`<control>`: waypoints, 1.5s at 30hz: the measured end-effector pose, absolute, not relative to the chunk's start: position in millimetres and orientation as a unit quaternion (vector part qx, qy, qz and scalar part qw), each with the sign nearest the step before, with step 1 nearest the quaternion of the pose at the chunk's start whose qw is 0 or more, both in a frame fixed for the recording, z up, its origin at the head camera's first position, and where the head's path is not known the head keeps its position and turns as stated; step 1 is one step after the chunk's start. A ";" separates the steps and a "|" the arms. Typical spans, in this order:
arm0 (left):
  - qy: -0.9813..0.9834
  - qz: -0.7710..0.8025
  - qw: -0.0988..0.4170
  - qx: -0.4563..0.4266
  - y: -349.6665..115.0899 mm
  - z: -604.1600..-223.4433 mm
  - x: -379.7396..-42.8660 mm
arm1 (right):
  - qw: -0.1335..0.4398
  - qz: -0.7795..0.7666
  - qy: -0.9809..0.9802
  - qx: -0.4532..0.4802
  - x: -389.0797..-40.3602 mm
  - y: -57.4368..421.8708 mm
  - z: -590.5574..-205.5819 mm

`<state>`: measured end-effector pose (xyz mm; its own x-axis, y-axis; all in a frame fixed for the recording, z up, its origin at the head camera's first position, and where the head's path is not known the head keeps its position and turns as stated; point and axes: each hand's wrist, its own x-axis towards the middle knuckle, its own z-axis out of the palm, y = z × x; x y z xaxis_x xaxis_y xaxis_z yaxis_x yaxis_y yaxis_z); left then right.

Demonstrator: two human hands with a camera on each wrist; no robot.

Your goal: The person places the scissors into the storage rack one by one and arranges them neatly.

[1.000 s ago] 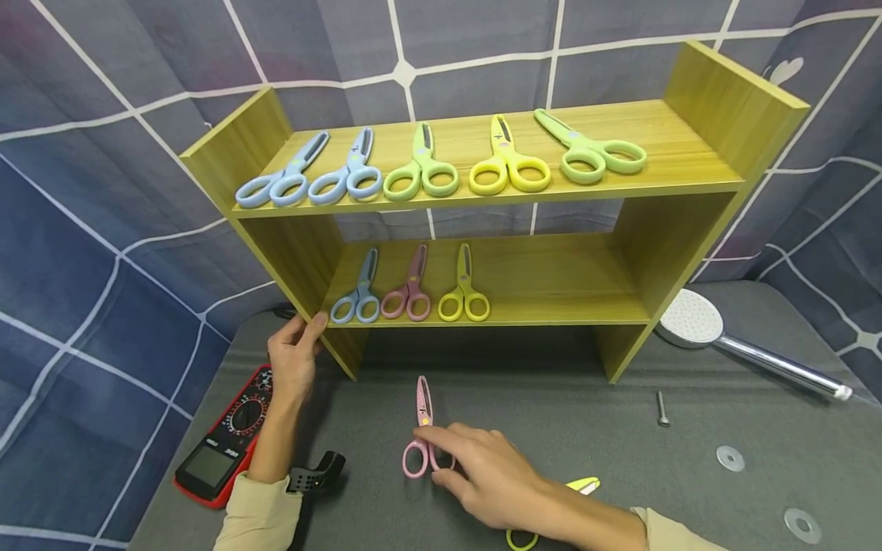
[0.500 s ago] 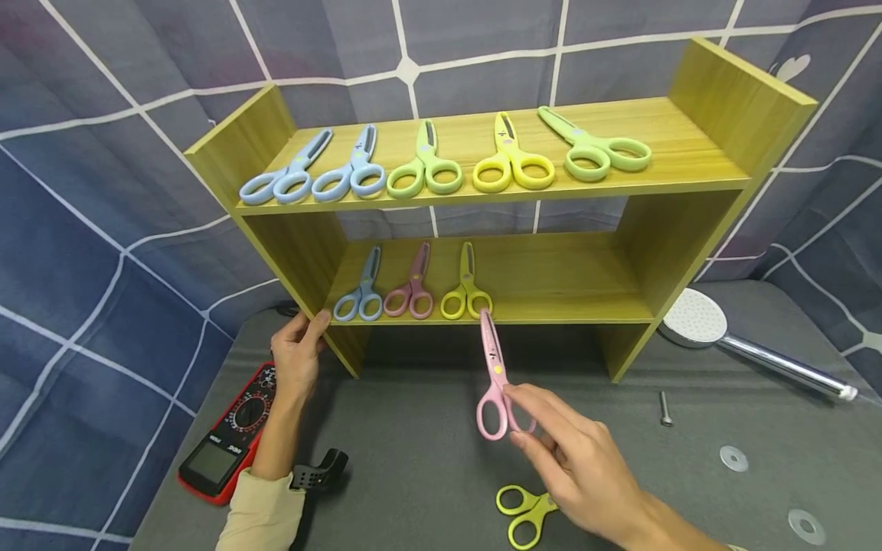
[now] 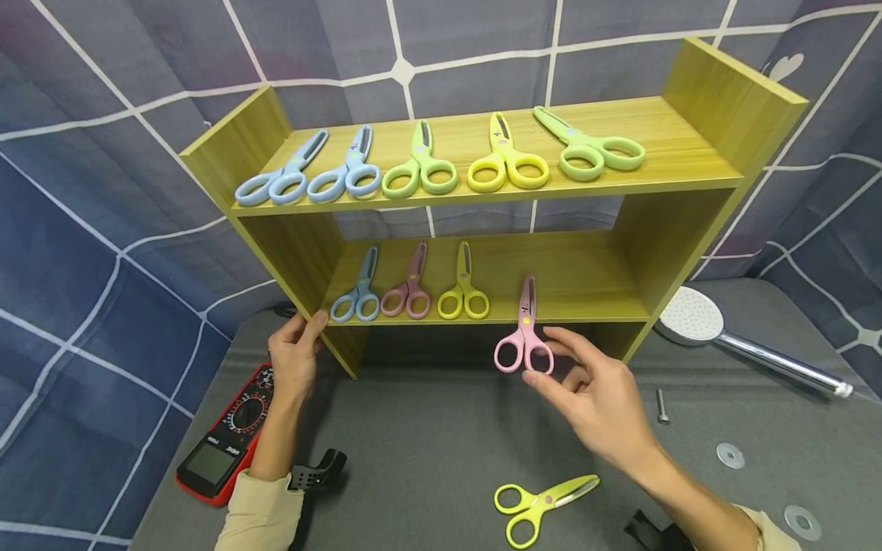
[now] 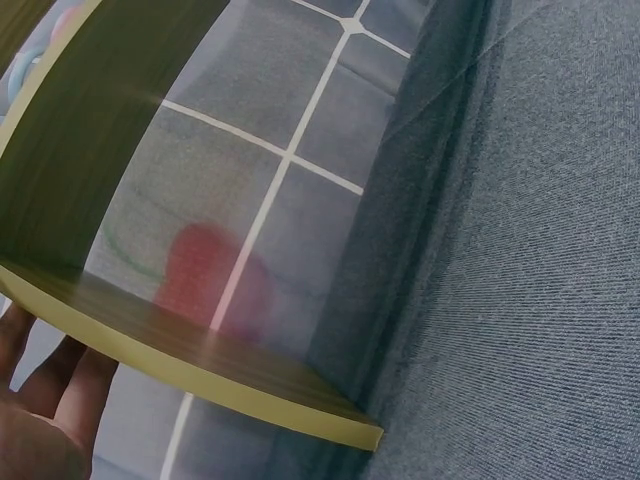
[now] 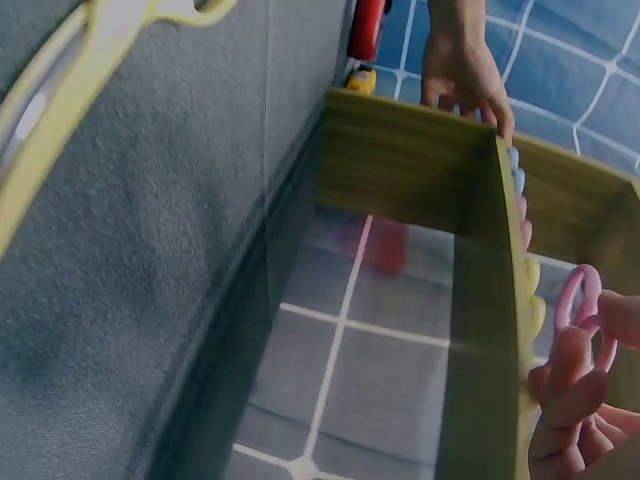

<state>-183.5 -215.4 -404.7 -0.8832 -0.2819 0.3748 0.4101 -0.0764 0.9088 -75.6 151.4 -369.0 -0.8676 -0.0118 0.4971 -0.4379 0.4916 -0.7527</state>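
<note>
In the head view my right hand (image 3: pixel 601 398) pinches pink scissors (image 3: pixel 527 310) by the right finger loop. Their blades point away and overlap the front edge of the lower board of a two-tier wooden shelf (image 3: pixel 586 275). The right wrist view shows the pink loops (image 5: pixel 577 300) between thumb and fingers. My left hand (image 3: pixel 295 358) grips the shelf's left side panel at the lower board, thumb in front. On that board lie blue scissors (image 3: pixel 360 289), darker pink scissors (image 3: pixel 411 287) and yellow scissors (image 3: pixel 465 287) in a row.
Several scissors, including a yellow pair (image 3: pixel 507 157), lie on the top board. Yellow-green scissors (image 3: pixel 544 505) lie on the grey table. A red multimeter (image 3: pixel 230 436) and black strap (image 3: pixel 320 471) are left; a shower head (image 3: pixel 692 317), bolt (image 3: pixel 662 407) and washers (image 3: pixel 730 456) are right.
My right hand has lifted the pink scissors from the table and carried them forward and right to the lower board's edge. The left hand has stayed on the side panel.
</note>
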 end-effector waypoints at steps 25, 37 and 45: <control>-0.628 -0.741 0.235 -0.051 -214.9 -403.6 -183.8 | 0.166 0.477 -0.861 0.062 -115.1 149.0 -367.4; -0.626 -0.742 0.238 -0.046 -213.8 -402.3 -182.8 | 0.041 0.431 -0.876 0.214 -45.8 135.9 -414.3; -0.642 -0.729 0.236 -0.032 -214.3 -399.9 -181.9 | -0.098 0.213 -0.924 0.301 -16.4 142.5 -454.7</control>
